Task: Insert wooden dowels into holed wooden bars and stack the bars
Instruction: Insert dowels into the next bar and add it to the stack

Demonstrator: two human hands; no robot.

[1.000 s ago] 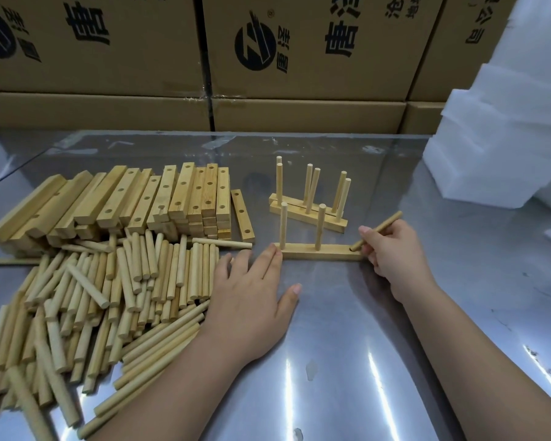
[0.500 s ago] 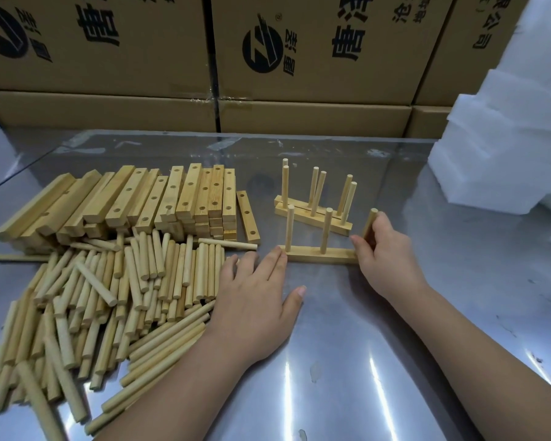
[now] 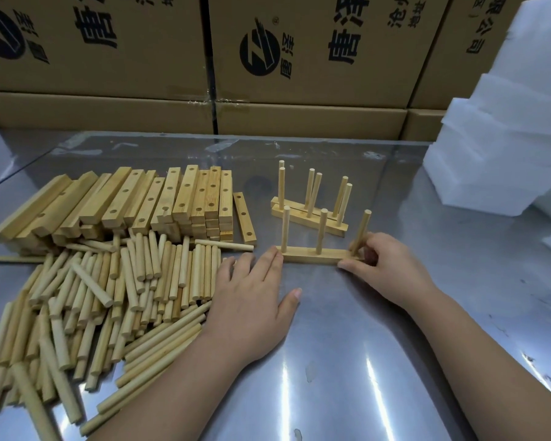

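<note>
Nearest the person, a holed wooden bar [image 3: 312, 256] lay flat on the shiny metal surface [image 3: 347, 345], its long side facing the camera. Two dowels [image 3: 286, 229] stood upright in its left and middle holes, while a third dowel [image 3: 361, 232] leaned slightly to the right at the bar's right end. The right hand [image 3: 385, 265] gripped this third dowel low down with curled fingers, its thumb lying along the bar's front edge. The left hand [image 3: 252, 300] lay palm down on the surface with its fingers straight and holding nothing; its fingertips reached the bar's left end, though whether they touched it could not be told. Just behind the bar sat two finished bars [image 3: 309, 214], side by side at an angle, each carrying standing dowels. To the left lay a single bar [image 3: 245, 218], then a stack of holed bars [image 3: 159, 205], and in front of that a large heap of loose dowels [image 3: 109, 297], which the left wrist bordered. Printed cardboard boxes [image 3: 299, 58] lined the far edge, and white foam blocks [image 3: 506, 154] were piled at the right.
</note>
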